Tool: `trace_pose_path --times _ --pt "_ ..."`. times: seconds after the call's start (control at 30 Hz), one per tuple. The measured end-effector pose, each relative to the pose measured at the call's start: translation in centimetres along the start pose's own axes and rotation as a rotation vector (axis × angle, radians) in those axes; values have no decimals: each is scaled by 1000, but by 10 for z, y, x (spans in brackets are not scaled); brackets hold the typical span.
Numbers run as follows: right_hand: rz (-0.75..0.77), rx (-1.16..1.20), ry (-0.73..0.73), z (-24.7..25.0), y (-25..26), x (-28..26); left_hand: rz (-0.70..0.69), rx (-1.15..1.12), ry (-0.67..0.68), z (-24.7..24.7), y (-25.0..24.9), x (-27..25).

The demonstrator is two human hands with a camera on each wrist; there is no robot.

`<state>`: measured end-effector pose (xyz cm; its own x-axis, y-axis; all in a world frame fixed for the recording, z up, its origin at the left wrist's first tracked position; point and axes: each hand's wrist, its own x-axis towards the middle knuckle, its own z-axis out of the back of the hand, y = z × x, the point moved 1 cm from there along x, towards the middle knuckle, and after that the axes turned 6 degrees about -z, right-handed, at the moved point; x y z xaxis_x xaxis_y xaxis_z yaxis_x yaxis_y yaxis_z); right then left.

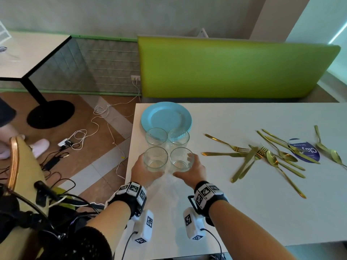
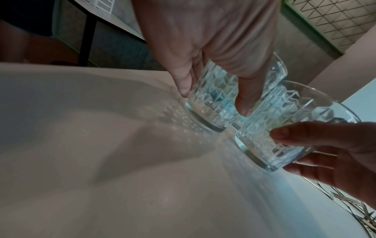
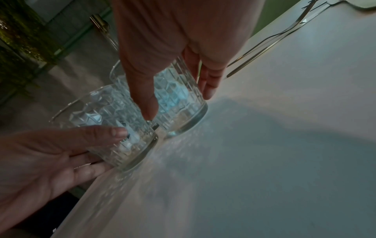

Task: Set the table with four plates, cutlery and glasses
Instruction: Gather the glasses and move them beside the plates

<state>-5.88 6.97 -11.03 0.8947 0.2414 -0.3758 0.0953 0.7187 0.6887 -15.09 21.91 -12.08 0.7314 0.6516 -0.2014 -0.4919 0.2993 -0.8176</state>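
Observation:
Four clear cut-glass tumblers stand in a square near the left edge of the white table [image 1: 244,203]. My left hand [image 1: 144,168] grips the near left glass [image 1: 155,159], and my right hand [image 1: 189,169] grips the near right glass [image 1: 181,160]. Both glass bases sit at the tabletop. In the left wrist view my left hand [image 2: 214,99] has thumb and fingers round its glass [image 2: 205,111]. In the right wrist view my right hand [image 3: 180,103] clasps its glass [image 3: 183,117]. The two far glasses [image 1: 156,136] [image 1: 178,136] stand in front of a stack of blue plates [image 1: 166,115]. Gold cutlery [image 1: 262,156] lies scattered to the right.
A round blue sticker [image 1: 305,151] lies under some of the cutlery. A green bench back [image 1: 234,68] runs behind the table. To the left are a chair [image 1: 20,166], another table [image 1: 28,53] and cables on the floor [image 1: 84,132].

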Motion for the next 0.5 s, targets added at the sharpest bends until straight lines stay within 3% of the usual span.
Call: trace_pose_path --times 0.33,0.5 --pt "-5 0 23 1 2 7 17 -50 -11 -1 -1 2" --pt "-3 -40 91 11 1 5 -89 -3 -132 2 -17 -10"
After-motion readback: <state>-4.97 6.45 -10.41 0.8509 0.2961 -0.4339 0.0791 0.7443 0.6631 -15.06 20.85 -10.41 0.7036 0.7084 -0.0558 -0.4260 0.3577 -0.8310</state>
